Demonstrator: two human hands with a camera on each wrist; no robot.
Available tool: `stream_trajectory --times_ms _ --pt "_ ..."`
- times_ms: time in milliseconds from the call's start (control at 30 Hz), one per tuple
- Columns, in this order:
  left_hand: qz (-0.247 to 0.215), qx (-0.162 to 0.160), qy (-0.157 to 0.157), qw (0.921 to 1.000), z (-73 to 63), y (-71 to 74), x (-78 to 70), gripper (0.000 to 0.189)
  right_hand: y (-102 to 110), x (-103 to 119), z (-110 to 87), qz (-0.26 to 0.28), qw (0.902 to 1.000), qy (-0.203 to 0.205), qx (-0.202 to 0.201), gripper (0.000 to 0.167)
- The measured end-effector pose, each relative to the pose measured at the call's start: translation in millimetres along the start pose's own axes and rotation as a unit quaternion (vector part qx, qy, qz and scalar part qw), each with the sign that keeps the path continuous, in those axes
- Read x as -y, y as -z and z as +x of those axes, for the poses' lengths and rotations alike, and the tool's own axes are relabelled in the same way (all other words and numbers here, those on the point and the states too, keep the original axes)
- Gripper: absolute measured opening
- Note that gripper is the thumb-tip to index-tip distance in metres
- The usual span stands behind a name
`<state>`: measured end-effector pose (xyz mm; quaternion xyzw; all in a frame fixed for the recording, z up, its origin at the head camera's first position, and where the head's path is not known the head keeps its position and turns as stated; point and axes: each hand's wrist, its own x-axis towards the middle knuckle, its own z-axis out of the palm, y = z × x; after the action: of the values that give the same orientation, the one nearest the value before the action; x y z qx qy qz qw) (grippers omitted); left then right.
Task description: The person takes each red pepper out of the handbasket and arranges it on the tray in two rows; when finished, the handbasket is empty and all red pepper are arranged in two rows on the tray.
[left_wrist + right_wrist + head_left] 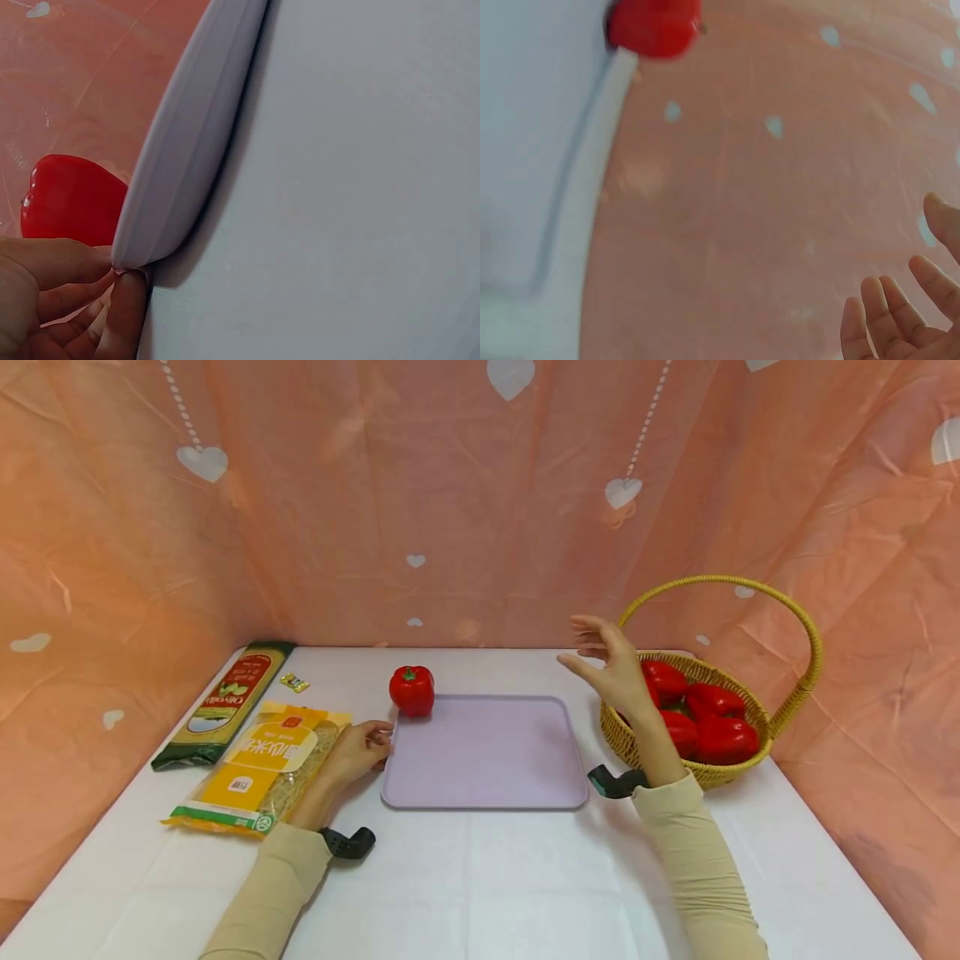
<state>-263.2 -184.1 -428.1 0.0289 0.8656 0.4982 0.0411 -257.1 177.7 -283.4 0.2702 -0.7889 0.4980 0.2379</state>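
Tray (487, 752) lies mid-frame on the white table (465, 877); pepper (412, 691) sits at its upper left corner, apparently on it, can't tell if fully inside the rim. Left hand (360, 752), left of centre, pinches the tray's left edge between thumb and fingers, best seen in the left wrist view. Right hand (617, 668) hangs in the air right of centre, fingers spread and slightly bent, holding nothing, in front of the basket (618, 739). Main risk: pepper is round and close to the corner, so a tug or tilt by the left hand could roll it off the upper left. One-sided pinch is weak too; lifting from there alone would likely swing the tray or make it slip. Left forearm crosses over the yellow bag (251, 768), lower left, so drawing the arm back could drag it; touching or not, can't tell. Right side: the tall handle (813, 660) arches over the red peppers (723, 742) in the basket, and a careless swing of the right arm could catch the rim or handle and tip them out.
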Motion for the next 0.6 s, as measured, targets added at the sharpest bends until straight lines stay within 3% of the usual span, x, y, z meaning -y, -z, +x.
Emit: stream_trajectory --times_ms 300,467,600 --pt "0.002 0.0 0.008 1.0 0.1 -0.1 0.5 0.038 65 -5 -1.0 -0.056 0.9975 -0.022 -0.038 0.046" --pt "-0.004 -0.001 0.007 1.0 1.3 -0.9 1.8 0.038 95 -24 0.6 -0.082 0.9952 -0.05 -0.017 0.047" --pt "-0.005 -0.002 0.011 0.9999 2.0 -0.6 2.3 0.038 116 -41 3.6 -0.116 0.9882 -0.097 0.027 0.048"
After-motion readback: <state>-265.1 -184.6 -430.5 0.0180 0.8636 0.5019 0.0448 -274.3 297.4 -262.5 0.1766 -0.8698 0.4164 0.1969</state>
